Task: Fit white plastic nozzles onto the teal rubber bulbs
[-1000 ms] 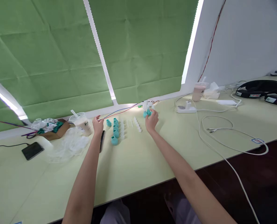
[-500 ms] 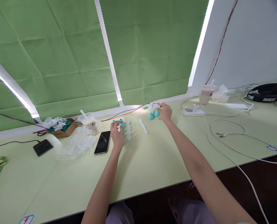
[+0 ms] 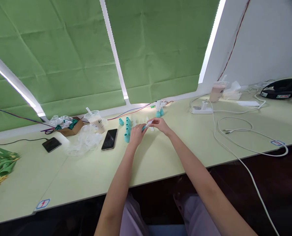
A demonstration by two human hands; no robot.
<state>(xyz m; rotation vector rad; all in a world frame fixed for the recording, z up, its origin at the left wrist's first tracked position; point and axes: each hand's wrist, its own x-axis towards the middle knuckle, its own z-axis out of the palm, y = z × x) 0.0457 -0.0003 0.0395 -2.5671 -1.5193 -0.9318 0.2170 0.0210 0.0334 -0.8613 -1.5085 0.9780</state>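
A teal pot (image 3: 143,127) is held in the left hand (image 3: 136,133), above the table, and a white piece (image 3: 150,122) touches it or is just beside it; the fingers hide which. The left hand pinches the pot with its fingertips, and the right hand (image 3: 161,125) pinches the white piece between thumb and fingers. Both parts are small and the grip seems to be only at the tips, so I think one could slip out if the two are pushed together at an angle. A dropped part could then hit the small white pieces (image 3: 134,122) below and disturb their lines. The row of teal pots (image 3: 127,129) is just beside the left wrist, so a careless turn of this wrist may tip some of them. The phone (image 3: 109,139) lies a little farther left, and the drink cup (image 3: 96,121) is farther still, so they look less in danger.

Compared with half a second ago, the left hand has left the row of pots, and the right hand has come away from the two teal pots (image 3: 160,113) near the window wall; now the hands meet between these places
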